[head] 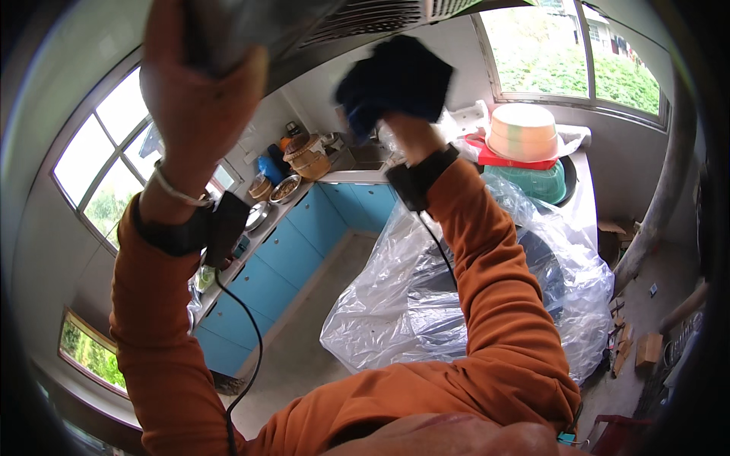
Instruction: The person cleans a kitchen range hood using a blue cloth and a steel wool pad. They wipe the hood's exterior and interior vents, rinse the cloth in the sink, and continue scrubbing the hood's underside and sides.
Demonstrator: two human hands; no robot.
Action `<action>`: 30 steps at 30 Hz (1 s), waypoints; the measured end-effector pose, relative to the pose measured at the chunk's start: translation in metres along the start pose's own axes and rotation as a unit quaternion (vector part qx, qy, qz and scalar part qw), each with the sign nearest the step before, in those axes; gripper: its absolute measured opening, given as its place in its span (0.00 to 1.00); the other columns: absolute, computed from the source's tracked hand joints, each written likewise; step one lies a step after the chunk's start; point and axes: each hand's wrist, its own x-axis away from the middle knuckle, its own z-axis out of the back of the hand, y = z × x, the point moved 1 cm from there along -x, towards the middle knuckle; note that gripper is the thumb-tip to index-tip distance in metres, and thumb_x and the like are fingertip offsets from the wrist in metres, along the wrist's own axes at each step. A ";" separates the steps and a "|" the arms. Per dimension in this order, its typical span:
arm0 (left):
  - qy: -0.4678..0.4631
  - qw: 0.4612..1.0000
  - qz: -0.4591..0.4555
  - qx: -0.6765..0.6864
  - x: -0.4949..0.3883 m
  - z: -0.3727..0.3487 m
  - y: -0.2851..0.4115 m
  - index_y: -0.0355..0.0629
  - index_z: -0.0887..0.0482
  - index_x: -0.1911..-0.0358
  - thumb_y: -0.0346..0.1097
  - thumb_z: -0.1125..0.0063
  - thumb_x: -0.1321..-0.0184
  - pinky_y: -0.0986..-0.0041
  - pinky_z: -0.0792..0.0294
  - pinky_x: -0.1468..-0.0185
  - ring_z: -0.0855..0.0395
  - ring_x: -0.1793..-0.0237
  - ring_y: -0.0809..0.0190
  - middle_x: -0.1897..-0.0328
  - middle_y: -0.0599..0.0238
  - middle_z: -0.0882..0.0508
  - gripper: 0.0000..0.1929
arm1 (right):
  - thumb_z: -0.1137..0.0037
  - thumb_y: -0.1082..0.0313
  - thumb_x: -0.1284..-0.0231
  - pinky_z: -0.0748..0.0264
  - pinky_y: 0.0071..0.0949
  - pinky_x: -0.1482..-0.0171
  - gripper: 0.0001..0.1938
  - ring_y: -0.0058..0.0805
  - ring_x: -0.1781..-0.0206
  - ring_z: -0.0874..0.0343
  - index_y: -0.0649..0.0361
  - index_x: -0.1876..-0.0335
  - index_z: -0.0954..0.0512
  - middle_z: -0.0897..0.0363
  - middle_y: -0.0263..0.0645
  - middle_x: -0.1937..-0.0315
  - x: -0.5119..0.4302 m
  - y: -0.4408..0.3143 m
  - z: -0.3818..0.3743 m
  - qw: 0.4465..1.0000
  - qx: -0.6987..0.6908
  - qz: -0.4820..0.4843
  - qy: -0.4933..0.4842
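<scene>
My left hand [194,108] is raised at the upper left, its thumb and fingers around a blurred dark grey part [228,28]. This part appears to belong to a dark appliance with slotted vents [365,23] overhead, though the join is unclear. My right hand [402,122] is lifted to the upper middle, bunched in a dark blue cloth [396,80] that hides most of the fingers. The cloth is just below the vented appliance; whether it touches cannot be seen. Both wrists carry black straps with cables.
Blue cabinets [285,245] line the left wall. On their counter sit a woven basket [308,157], a metal bowl [285,189] and a lid [258,215]. Clear plastic sheeting [393,319] drapes in front of me. Basins [522,134] are stacked on the right. Wood pieces [648,349] lie on the floor.
</scene>
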 end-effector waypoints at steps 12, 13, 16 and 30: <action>-0.004 0.999 -0.049 -0.016 -0.013 -0.009 0.020 0.39 0.28 0.55 0.25 0.40 0.59 0.80 0.30 0.61 0.21 0.68 0.69 0.68 0.65 0.21 0.22 | 0.44 0.63 0.46 0.28 0.28 0.55 0.11 0.35 0.58 0.24 0.59 0.59 0.25 0.23 0.40 0.63 -0.023 -0.039 -0.088 0.942 0.106 0.305 0.096; -0.009 0.999 -0.034 -0.016 -0.012 -0.011 0.019 0.39 0.28 0.55 0.25 0.40 0.60 0.80 0.30 0.61 0.21 0.68 0.69 0.68 0.65 0.21 0.22 | 0.43 0.64 0.46 0.28 0.27 0.55 0.11 0.35 0.59 0.24 0.59 0.60 0.25 0.23 0.40 0.64 -0.013 -0.058 -0.100 0.910 0.107 0.390 0.096; -0.031 0.997 -0.021 -0.064 -0.009 -0.011 0.013 0.40 0.28 0.55 0.26 0.40 0.60 0.79 0.30 0.63 0.21 0.70 0.68 0.69 0.66 0.21 0.22 | 0.43 0.63 0.46 0.27 0.28 0.56 0.11 0.35 0.60 0.23 0.60 0.60 0.24 0.22 0.40 0.64 0.003 -0.087 -0.118 0.926 0.007 0.354 0.134; -0.030 0.988 -0.003 -0.150 -0.021 0.044 -0.024 0.39 0.25 0.57 0.34 0.32 0.55 0.75 0.27 0.61 0.18 0.65 0.63 0.65 0.61 0.17 0.20 | 0.44 0.62 0.47 0.26 0.29 0.58 0.14 0.33 0.61 0.21 0.63 0.59 0.23 0.20 0.39 0.65 -0.049 -0.039 -0.125 0.826 -0.430 0.002 0.365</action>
